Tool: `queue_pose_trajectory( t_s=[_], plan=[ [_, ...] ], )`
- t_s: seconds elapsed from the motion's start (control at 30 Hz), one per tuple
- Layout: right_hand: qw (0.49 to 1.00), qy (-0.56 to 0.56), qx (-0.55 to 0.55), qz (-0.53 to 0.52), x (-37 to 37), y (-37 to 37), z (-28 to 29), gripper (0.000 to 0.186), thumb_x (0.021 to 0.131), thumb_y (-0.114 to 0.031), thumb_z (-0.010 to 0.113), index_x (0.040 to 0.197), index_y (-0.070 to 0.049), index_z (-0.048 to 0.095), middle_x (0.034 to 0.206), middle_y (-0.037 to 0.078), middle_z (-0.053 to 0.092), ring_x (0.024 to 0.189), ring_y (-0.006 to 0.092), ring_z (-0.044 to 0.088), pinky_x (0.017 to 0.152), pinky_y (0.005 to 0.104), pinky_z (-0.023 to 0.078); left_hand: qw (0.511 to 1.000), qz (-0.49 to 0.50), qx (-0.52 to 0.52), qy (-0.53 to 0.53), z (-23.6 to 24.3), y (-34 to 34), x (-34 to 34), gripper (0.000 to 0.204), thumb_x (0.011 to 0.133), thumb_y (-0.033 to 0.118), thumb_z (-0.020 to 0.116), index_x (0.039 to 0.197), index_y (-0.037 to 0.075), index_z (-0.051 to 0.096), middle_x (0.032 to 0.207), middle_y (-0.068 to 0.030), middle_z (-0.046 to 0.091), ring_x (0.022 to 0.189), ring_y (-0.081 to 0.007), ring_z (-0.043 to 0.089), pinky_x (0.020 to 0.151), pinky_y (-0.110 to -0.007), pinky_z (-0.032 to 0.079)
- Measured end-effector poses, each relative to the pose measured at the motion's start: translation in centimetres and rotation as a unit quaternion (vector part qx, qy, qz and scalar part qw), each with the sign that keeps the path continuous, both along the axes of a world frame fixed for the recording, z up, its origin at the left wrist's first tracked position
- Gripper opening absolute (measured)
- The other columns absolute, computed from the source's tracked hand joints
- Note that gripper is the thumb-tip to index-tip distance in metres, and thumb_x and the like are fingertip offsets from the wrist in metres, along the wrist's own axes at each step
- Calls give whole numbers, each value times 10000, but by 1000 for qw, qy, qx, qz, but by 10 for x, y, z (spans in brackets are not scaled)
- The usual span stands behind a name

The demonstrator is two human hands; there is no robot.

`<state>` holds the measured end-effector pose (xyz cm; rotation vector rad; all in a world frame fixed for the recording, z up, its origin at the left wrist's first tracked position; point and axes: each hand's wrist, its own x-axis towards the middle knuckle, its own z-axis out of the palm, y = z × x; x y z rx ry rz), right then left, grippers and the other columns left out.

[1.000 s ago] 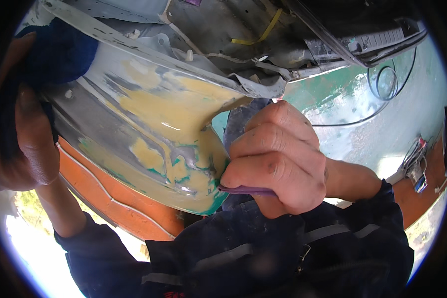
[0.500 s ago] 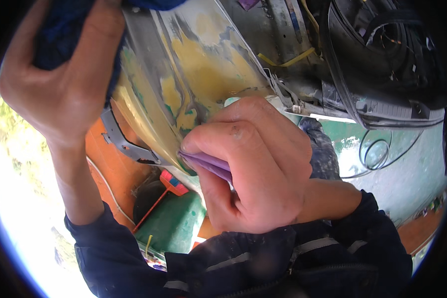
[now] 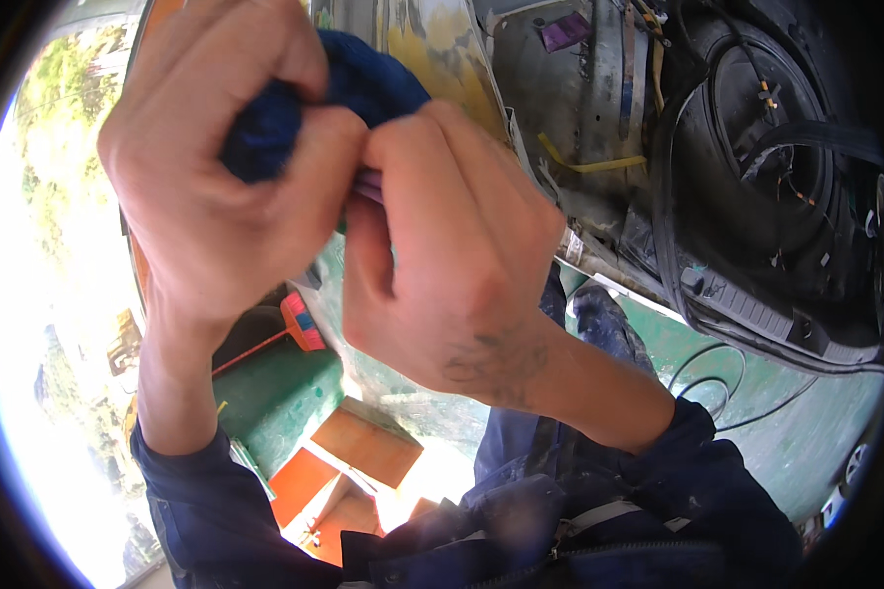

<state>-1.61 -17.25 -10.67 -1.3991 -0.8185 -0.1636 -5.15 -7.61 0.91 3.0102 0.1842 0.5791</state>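
In front of me, my left hand [image 3: 226, 167] is closed around a bunched dark-blue cloth [image 3: 373, 79]. Close beside it, my right hand [image 3: 452, 255] pinches a folded purple piece of sandpaper [image 3: 368, 185] between thumb and fingers, and only a narrow strip shows. The two hands meet at the left thumb; whether the left fingers also grip the sandpaper is hidden. Behind them is a grey car body panel [image 3: 437, 44] with patches of yellow filler, largely covered by the hands and cloth.
Right of the panel, a car's open rear well [image 3: 776, 118] holds loose black seal and wiring. Another purple sheet [image 3: 565, 32] and a yellow strip [image 3: 594, 164] lie there. Below are an orange broom [image 3: 303, 322], orange boxes [image 3: 363, 442] and a coiled black cable [image 3: 717, 383] on the green floor.
My right hand has lifted off the panel with the sandpaper, moving up and left to my left hand. My left hand has come inward and lower with the cloth. The view has shifted.
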Motion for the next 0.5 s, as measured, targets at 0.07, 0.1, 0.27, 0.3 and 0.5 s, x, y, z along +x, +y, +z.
queue_pose_trajectory(
  t_s=[0.07, 0.1, 0.27, 0.3, 0.5],
  plan=[
    [1000, -12, 4, -15, 5, -1, -2, 245, 636, -18, 675, 732, -66, 454, 726, 82, 437, 587, 241, 510, 461, 352, 368, 996, 71, 35, -48, 4, 0, 4, 173, 763, -144, 614, 859, -1, 603, 847, -46, 595, 782, -128, 564, 727, -249, 466],
    [1000, -3, 5, -6, -1, -7, -3, 244, 637, -21, 674, 729, -68, 454, 725, 80, 441, 585, 239, 509, 462, 352, 368, 996, 54, 77, -9, 24, 20, -6, 176, 786, -144, 619, 890, -2, 628, 882, -48, 626, 826, -123, 597, 762, -239, 485],
    [1000, -19, 3, -5, -2, -6, -3, 241, 650, -27, 681, 737, -72, 461, 733, 79, 466, 593, 241, 528, 468, 352, 374, 997, 42, 69, 3, 35, 30, -23, 231, 855, -127, 624, 1028, -11, 724, 1048, -71, 737, 983, -135, 692, 881, -239, 543],
    [1000, -22, 7, -7, 2, 0, 0, 242, 654, -28, 686, 740, -71, 464, 735, 81, 470, 599, 242, 534, 471, 353, 377, 997, 59, 52, -6, 33, 30, -26, 240, 859, -124, 621, 1040, -12, 731, 1064, -73, 743, 990, -137, 693, 886, -243, 545],
    [999, -5, -16, 35, 2, -13, -1, 282, 641, -19, 725, 757, -69, 472, 743, 87, 480, 622, 246, 553, 492, 362, 407, 974, 222, 10, -51, 26, 21, -42, 188, 860, -50, 657, 1015, -1, 752, 944, -29, 743, 832, -51, 643, 778, -211, 513]
  ],
)
